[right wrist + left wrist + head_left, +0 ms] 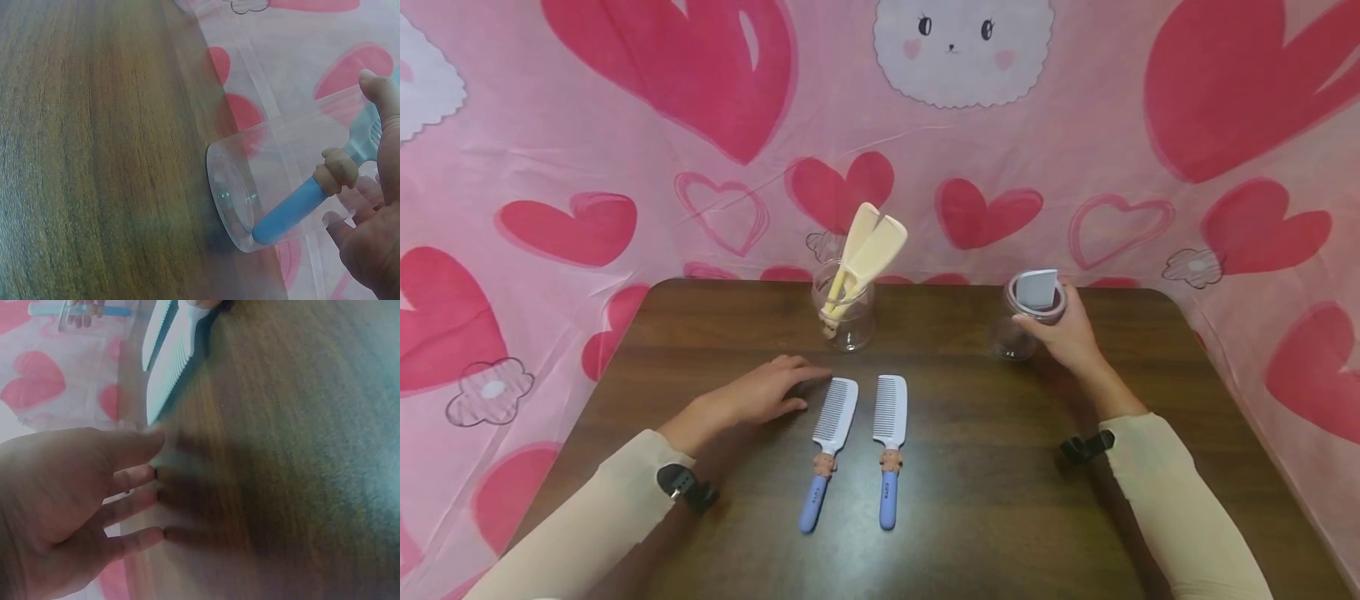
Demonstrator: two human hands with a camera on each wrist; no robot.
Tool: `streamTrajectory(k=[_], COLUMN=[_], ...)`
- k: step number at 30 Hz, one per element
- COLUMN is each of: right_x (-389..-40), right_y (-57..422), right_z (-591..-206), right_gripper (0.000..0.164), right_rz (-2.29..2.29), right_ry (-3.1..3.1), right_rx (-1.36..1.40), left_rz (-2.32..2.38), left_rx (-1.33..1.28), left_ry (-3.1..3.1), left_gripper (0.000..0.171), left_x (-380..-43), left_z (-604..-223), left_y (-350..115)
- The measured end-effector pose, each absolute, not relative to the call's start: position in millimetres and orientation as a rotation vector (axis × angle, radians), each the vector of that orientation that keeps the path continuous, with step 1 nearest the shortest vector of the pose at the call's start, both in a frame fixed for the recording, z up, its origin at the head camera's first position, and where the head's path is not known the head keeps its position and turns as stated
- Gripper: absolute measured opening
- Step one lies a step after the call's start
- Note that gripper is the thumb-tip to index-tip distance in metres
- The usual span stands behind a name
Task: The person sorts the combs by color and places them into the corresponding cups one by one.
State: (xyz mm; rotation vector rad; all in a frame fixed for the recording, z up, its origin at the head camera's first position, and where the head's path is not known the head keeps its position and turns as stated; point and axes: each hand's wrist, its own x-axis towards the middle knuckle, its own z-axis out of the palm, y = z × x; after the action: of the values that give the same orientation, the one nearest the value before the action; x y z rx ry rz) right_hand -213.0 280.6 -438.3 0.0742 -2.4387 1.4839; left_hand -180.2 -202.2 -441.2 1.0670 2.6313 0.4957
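Observation:
My right hand (1072, 337) grips a clear jar (1009, 337) near its rim, at the right of the table. A comb (1037, 289) leans inside it, pale head up. The right wrist view shows its blue handle (290, 212) at the jar's bottom, with a small bear figure (337, 170) above. My left hand (766, 390) is low over the table with fingers loosely extended, holding nothing. Its fingertips are close to the head of the left white-and-lilac comb (837, 410). A matching comb (891, 410) lies just to the right, handle towards me.
A second clear jar (855, 335) stands at the back middle, holding two pale yellow flat-headed utensils (880, 250). Behind the dark wooden table (985, 517) hangs a pink cloth (850, 100) with hearts. Each wrist wears a black strapped device.

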Motion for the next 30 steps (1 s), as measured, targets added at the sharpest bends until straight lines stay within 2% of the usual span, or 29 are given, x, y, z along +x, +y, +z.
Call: streamTrajectory(k=[3,5,14,18,23,30], right_x=[-212.8,-212.9,-212.2,-212.1,-212.8,-214.4], right_y=[280.2,280.5,280.7,280.3,279.6,279.4], right_z=[-438.8,-439.3,-437.1,-437.5,-439.2,-439.7], right_gripper=[0.079,0.079,0.080,0.080,0.080,0.078], right_rz=[1.486,1.476,1.483,1.470,1.463,1.477], right_ry=[-2.434,-2.431,-2.430,-2.436,-2.442,-2.426], right_rx=[0.081,0.083,0.081,0.075,0.079,0.089], left_rz=[0.538,0.572,0.603,0.589,0.567,0.690], left_rx=[1.006,0.946,0.607,0.509,0.466,0.454], left_ry=[2.623,2.635,2.767,2.783,2.792,2.757], left_gripper=[0.050,0.050,0.079,0.084,0.076,0.057], left_x=[-180.5,-180.4,-171.5,-168.4,-165.8,-169.3], left_z=[-440.6,-442.0,-449.7,-453.9,-455.9,-455.1], left_y=[-199.6,-196.1,-152.3,-132.7,-118.3,-117.5])
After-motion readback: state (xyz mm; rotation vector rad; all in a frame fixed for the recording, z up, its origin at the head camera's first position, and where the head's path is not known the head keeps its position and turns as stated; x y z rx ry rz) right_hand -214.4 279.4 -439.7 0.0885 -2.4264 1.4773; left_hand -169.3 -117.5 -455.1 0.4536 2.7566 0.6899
